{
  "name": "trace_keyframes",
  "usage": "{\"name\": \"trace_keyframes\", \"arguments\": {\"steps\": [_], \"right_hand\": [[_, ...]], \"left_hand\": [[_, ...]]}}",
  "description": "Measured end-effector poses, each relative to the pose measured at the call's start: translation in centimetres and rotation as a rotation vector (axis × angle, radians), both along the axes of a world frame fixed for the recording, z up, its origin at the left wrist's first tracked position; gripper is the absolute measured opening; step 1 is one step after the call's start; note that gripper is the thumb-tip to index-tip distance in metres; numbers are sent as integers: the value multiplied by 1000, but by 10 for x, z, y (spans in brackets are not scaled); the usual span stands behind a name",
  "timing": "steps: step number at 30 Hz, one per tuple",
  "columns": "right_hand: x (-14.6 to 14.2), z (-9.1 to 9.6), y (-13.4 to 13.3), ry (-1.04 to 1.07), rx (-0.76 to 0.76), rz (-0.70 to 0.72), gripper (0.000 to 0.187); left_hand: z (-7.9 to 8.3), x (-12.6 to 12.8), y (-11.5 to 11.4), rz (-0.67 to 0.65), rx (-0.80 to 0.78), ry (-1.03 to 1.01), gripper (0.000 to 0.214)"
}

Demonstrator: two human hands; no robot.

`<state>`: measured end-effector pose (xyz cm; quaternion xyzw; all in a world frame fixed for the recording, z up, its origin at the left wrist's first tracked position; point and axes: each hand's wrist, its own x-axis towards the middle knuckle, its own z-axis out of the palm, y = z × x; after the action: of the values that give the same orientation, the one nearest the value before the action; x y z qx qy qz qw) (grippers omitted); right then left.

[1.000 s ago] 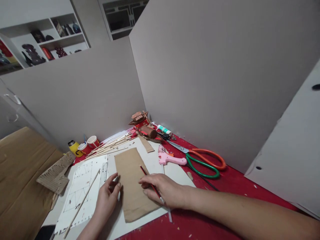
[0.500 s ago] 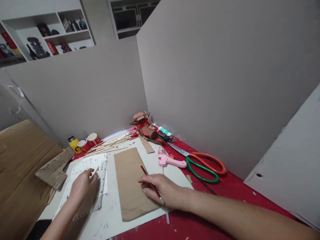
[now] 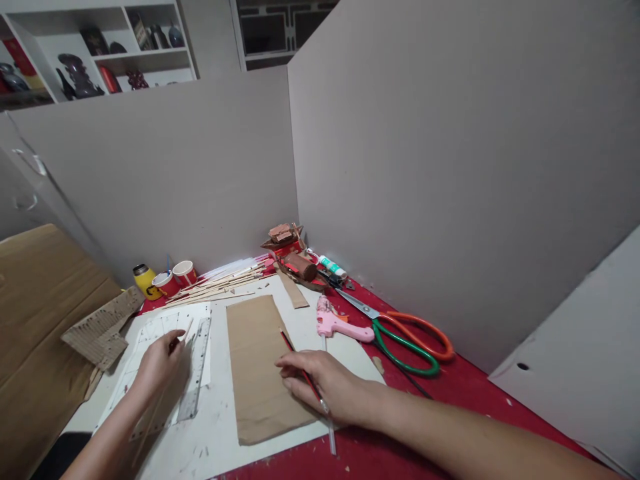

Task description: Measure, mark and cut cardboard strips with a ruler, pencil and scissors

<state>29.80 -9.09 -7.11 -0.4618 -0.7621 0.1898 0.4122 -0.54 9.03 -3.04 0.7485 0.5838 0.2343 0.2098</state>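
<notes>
A brown cardboard sheet [image 3: 257, 373] lies on a white board [image 3: 215, 433]. My right hand [image 3: 327, 387] rests on the sheet's right edge with its fingers closed around a red and black pencil [image 3: 289, 347]. My left hand [image 3: 157, 365] lies on a white paper with drawn lines [image 3: 153, 333], its fingers curled on a thin wooden stick [image 3: 186, 330]. A clear ruler [image 3: 196, 370] lies just right of that hand.
A pink glue gun [image 3: 340, 325] and orange-green scissors [image 3: 410, 337] lie right of the board on the red table [image 3: 450, 393]. Wooden sticks [image 3: 215, 287], cups [image 3: 177, 277], a yellow bottle [image 3: 144, 280] and corrugated cardboard scraps [image 3: 100, 327] sit behind. Grey partition walls enclose the corner.
My left hand left the cardboard sheet's left edge and moved left onto the drawn paper and the wooden stick. My right hand stayed on the sheet with the pencil.
</notes>
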Motion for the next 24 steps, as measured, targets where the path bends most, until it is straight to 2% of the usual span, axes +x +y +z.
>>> {"name": "trace_keyframes", "arguments": {"steps": [4, 7, 10, 14, 17, 20, 24], "right_hand": [[1, 4, -2, 11, -14, -20, 27], [1, 8, -5, 40, -17, -51, 27], [2, 10, -8, 73, -4, -82, 26], [2, 8, -9, 86, 38, -112, 25], [2, 7, -9, 81, 58, -126, 24], [2, 9, -8, 91, 55, -132, 23], [3, 9, -8, 95, 69, -120, 24]], "left_hand": [[21, 22, -20, -115, -210, -303, 52], [34, 44, -38, -230, -401, -500, 50], [39, 64, -52, -310, -584, -639, 47], [34, 83, -62, -356, -766, -748, 46], [27, 90, -64, -355, -845, -779, 45], [19, 94, -61, -330, -868, -795, 45], [11, 95, -54, -276, -812, -797, 47]]}}
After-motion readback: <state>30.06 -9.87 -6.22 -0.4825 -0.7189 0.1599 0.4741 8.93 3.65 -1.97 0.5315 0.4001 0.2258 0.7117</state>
